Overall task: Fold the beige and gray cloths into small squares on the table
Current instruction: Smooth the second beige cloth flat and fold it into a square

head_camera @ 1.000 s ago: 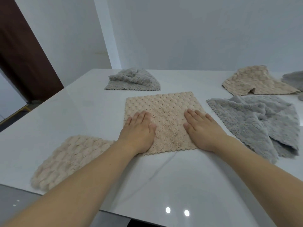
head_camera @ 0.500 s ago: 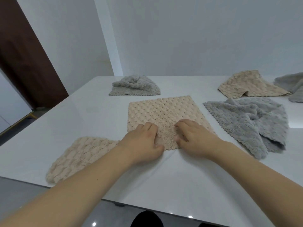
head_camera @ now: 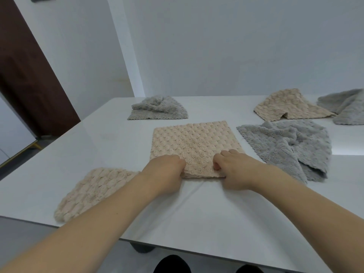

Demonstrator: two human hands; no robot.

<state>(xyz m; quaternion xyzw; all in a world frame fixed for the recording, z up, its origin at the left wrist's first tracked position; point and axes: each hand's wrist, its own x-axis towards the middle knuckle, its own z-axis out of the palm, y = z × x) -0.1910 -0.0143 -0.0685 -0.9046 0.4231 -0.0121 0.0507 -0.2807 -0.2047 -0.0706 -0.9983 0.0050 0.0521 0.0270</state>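
A beige textured cloth (head_camera: 193,142) lies spread in the middle of the white table (head_camera: 197,209). My left hand (head_camera: 164,172) and my right hand (head_camera: 234,168) both grip its near edge with curled fingers, and that edge is lifted slightly off the table. A folded beige cloth (head_camera: 92,190) lies at the near left. A crumpled gray cloth (head_camera: 289,144) lies just right of my right hand.
A gray cloth (head_camera: 157,108) sits at the far left-centre. Another beige cloth (head_camera: 285,105) and a gray cloth (head_camera: 344,105) lie at the far right. A dark door (head_camera: 25,75) stands beyond the table's left edge. The near table edge runs below my forearms.
Both hands went from lying flat on the beige cloth to curling round its near edge and raising it a little. The camera tilted up.
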